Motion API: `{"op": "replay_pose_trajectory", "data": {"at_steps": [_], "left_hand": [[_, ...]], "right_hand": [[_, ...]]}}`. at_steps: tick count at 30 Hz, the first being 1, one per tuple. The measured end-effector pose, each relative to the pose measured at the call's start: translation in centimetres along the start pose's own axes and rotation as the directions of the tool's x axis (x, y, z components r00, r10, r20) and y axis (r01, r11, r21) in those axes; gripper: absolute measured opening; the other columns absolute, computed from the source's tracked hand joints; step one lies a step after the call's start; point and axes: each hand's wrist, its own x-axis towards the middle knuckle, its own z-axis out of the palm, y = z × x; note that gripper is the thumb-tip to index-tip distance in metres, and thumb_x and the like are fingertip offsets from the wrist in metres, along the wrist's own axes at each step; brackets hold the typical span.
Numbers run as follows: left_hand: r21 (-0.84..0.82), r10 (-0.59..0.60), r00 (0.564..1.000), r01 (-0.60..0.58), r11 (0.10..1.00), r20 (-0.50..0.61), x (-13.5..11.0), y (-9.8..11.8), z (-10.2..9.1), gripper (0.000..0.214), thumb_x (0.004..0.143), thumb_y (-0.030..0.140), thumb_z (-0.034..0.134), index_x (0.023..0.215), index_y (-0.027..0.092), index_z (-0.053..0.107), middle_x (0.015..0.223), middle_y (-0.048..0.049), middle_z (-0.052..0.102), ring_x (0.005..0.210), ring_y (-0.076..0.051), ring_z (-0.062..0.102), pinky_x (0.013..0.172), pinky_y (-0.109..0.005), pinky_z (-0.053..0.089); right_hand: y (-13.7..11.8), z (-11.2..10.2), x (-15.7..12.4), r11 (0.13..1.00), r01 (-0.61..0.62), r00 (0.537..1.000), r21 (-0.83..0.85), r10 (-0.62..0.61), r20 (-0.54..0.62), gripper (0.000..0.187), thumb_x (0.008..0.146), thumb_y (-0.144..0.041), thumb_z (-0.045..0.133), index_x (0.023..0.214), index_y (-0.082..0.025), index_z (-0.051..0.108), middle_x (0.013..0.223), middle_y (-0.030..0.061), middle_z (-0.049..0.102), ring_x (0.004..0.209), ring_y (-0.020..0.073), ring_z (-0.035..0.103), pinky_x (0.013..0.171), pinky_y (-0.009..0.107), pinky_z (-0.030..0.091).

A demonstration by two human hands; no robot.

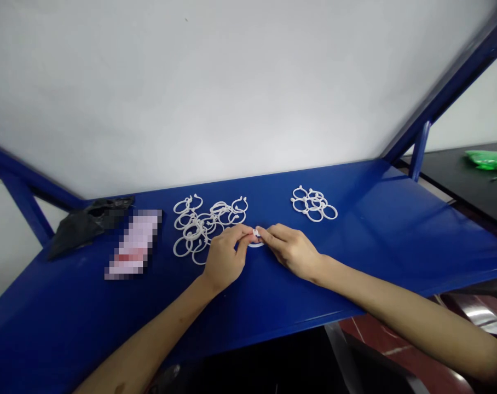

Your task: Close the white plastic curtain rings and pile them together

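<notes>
Left hand and right hand meet fingertip to fingertip over the middle of the shelf. Each is pinched almost closed on one white ring at its clasp end; the ring's lower arc hangs just above the shelf. Shelf: one, blue. Bag: one, black, crumpled, shelf far left. Packet: one, pink-white, blurred, shelf left of middle. Loose pile: tangled white rings, shelf mid-back, just beyond left hand; a dozen or more, overlaps block a firm count. Small cluster: six or seven rings, shelf right of middle. Risk, as judged: tip-only grip on a springy clasp, so ring could spring free into loose pile or off shelf's front edge.
</notes>
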Motion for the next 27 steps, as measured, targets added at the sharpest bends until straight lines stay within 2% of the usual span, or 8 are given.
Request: {"op": "replay_pose_trajectory", "data": {"at_steps": [2, 5, 8, 11, 13, 19, 23, 27], "left_hand": [[0.045, 0.066, 0.998, -0.067, 0.997, 0.008, -0.2, 0.1, 0.0, 0.018, 0.096, 0.021, 0.053, 0.082, 0.024, 0.064, 0.08, 0.0017, 0.077, 0.077, -0.018, 0.072, 0.073, -0.031, 0.054], [0.082, 0.142, 0.988, -0.146, 0.986, 0.058, -0.5, 0.2, 0.1, 0.019, 0.094, 0.018, 0.056, 0.076, 0.024, 0.06, 0.074, 0.0028, 0.074, 0.07, -0.017, 0.069, 0.07, -0.031, 0.051], [0.097, 0.11, 0.988, -0.12, 0.988, 0.106, -0.5, 0.1, 0.4, 0.019, 0.092, 0.017, 0.059, 0.074, 0.023, 0.059, 0.074, 0.0032, 0.074, 0.07, -0.018, 0.067, 0.072, -0.033, 0.049], [0.053, 0.018, 0.993, -0.025, 0.998, 0.12, -0.2, -0.1, 0.4, 0.018, 0.091, 0.013, 0.059, 0.075, 0.023, 0.059, 0.077, 0.003, 0.074, 0.075, -0.018, 0.068, 0.075, -0.033, 0.049], [0.015, -0.002, 0.994, 0.0, 1.0, 0.107, 0.0, -0.2, 0.3, 0.018, 0.09, 0.012, 0.058, 0.076, 0.023, 0.059, 0.077, 0.003, 0.074, 0.076, -0.018, 0.069, 0.076, -0.033, 0.05], [0.05, 0.064, 0.989, -0.071, 0.996, 0.13, 0.0, -0.3, 0.2, 0.021, 0.091, 0.015, 0.057, 0.072, 0.023, 0.059, 0.075, 0.0016, 0.071, 0.075, -0.018, 0.066, 0.074, -0.035, 0.048], [0.082, 0.087, 0.99, -0.097, 0.992, 0.114, -0.2, -0.6, 0.6, 0.021, 0.093, 0.017, 0.057, 0.073, 0.023, 0.058, 0.076, 0.0003, 0.069, 0.078, -0.019, 0.064, 0.078, -0.036, 0.049], [0.135, 0.114, 0.99, -0.125, 0.983, 0.086, 0.2, -1.7, 0.6, 0.01, 0.096, 0.026, 0.06, 0.087, 0.023, 0.063, 0.085, -0.0017, 0.071, 0.089, -0.021, 0.063, 0.084, -0.037, 0.049]], "right_hand": [[0.0, 0.0, -0.3, 0.99, 0.074, 0.997, -0.121, -0.07, 0.035, 0.038, 0.104, -0.013, 0.031, 0.131, -0.01, 0.059, 0.082, 0.0073, 0.064, 0.07, 0.0172, 0.057, 0.059, 0.029, 0.049], [0.3, 0.1, -0.4, 0.961, 0.173, 0.985, -0.216, -0.165, 0.054, 0.036, 0.104, -0.014, 0.033, 0.128, -0.007, 0.059, 0.085, 0.0093, 0.065, 0.073, 0.019, 0.058, 0.063, 0.031, 0.052], [0.6, 0.4, -0.3, 0.944, 0.221, 0.975, -0.245, -0.208, 0.078, 0.036, 0.104, -0.013, 0.033, 0.128, -0.007, 0.059, 0.085, 0.01, 0.066, 0.074, 0.0203, 0.058, 0.066, 0.034, 0.055], [0.6, 0.3, 0.0, 0.946, 0.204, 0.979, -0.252, -0.197, 0.054, 0.038, 0.103, -0.012, 0.031, 0.13, -0.007, 0.058, 0.086, 0.0109, 0.066, 0.074, 0.021, 0.059, 0.064, 0.035, 0.056], [0.4, 0.1, 0.2, 0.946, 0.177, 0.984, -0.27, -0.177, 0.025, 0.039, 0.103, -0.012, 0.031, 0.131, -0.006, 0.058, 0.087, 0.0115, 0.066, 0.074, 0.0211, 0.059, 0.063, 0.035, 0.055], [0.0, -0.1, -0.1, 0.937, 0.205, 0.979, -0.282, -0.197, 0.058, 0.042, 0.103, -0.012, 0.031, 0.137, -0.009, 0.055, 0.084, 0.0104, 0.066, 0.075, 0.0217, 0.06, 0.065, 0.036, 0.056], [0.0, 0.1, -0.1, 0.914, 0.229, 0.973, -0.335, -0.228, 0.042, 0.04, 0.102, -0.01, 0.034, 0.135, -0.009, 0.055, 0.082, 0.0094, 0.066, 0.073, 0.0218, 0.059, 0.062, 0.036, 0.055], [0.6, -0.5, 1.0, 0.947, 0.124, 0.99, -0.297, -0.138, -0.028, 0.035, 0.101, -0.013, 0.037, 0.127, -0.013, 0.061, 0.09, 0.0115, 0.067, 0.076, 0.0221, 0.059, 0.065, 0.036, 0.055]]}}
